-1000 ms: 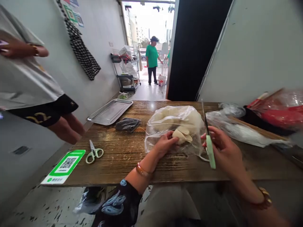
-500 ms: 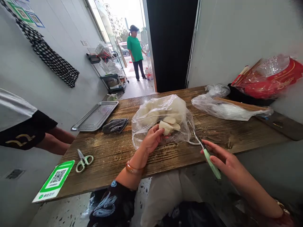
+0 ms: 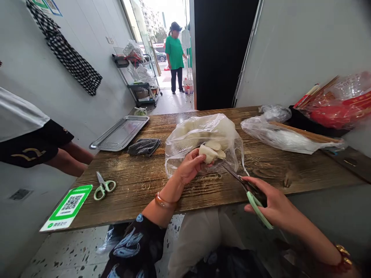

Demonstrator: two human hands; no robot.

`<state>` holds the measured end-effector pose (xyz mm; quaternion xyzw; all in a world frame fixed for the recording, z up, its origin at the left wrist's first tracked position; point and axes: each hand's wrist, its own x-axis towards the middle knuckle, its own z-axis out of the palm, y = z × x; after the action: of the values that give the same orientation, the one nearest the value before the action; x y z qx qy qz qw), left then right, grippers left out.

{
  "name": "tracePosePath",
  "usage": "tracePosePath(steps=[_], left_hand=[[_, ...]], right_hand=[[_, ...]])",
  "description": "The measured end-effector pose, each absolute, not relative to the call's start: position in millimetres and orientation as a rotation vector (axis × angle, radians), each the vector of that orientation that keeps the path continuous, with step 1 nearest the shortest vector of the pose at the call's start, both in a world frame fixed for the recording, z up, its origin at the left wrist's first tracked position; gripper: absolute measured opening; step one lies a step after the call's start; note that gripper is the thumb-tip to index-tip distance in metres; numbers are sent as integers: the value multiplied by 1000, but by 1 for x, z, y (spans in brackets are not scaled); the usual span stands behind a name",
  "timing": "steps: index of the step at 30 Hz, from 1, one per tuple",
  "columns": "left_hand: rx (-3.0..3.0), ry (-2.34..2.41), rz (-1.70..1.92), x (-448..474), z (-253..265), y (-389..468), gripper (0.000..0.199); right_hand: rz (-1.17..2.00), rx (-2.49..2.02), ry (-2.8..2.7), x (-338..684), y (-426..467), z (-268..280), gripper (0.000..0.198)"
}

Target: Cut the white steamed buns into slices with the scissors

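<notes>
My left hand (image 3: pixel 191 166) is closed on a pale, smooth food piece (image 3: pixel 207 154), thumb on top. Its exact kind I cannot make out. Flat pale slices (image 3: pixel 213 145) lie just behind it, at the mouth of a clear plastic bag (image 3: pixel 179 135) filled with more pale, rounded pieces. My right hand (image 3: pixel 271 202) grips scissors (image 3: pixel 255 208) with light green handles. Their blades point up and left, and the tips are close to the food piece by the bag. A second pair of scissors (image 3: pixel 102 187) with pale green handles lies at the table's left side.
On the wooden table (image 3: pixel 139 204) are a metal tray (image 3: pixel 120 135), a dark grey cloth (image 3: pixel 144 146) and a green QR-code card (image 3: pixel 68 206). A plastic bag of wooden sticks (image 3: pixel 290 133) lies right. One person (image 3: pixel 31 127) stands at left, another (image 3: pixel 175 52) by the doorway.
The scissors in my right hand have swung leftward and their blades now show plainly, lower and nearer the food piece. My left hand keeps its hold. The view has shifted slightly.
</notes>
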<state>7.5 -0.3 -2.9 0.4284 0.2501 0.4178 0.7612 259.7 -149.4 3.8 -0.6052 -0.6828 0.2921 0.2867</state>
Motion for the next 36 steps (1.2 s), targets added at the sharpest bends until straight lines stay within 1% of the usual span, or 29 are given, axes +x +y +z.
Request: tracePosePath(steps=[4,8,16,22,31,36], left_hand=[[946,537,912,8,-2,-1,47],[956,525,906,8,-3,0,48],[950,530,919,9,0,-2,49],[971,519,913,9,-3,-2,47],[1049,544,924,11,-5,-3,45],[1117,568,902,12,-6,-4,47]], right_hand=[[718,-1604,-1966,261,-140,10,62],[721,-1626,-1994,261,-129,13,64],[803,-1632,-2032,259,-114,22,73],[872,-1603,-2042,256,-107,24,76],[905,-1525,-2040,255,-94,26,82],[922,-1512,-2078,254,-88,27,86]])
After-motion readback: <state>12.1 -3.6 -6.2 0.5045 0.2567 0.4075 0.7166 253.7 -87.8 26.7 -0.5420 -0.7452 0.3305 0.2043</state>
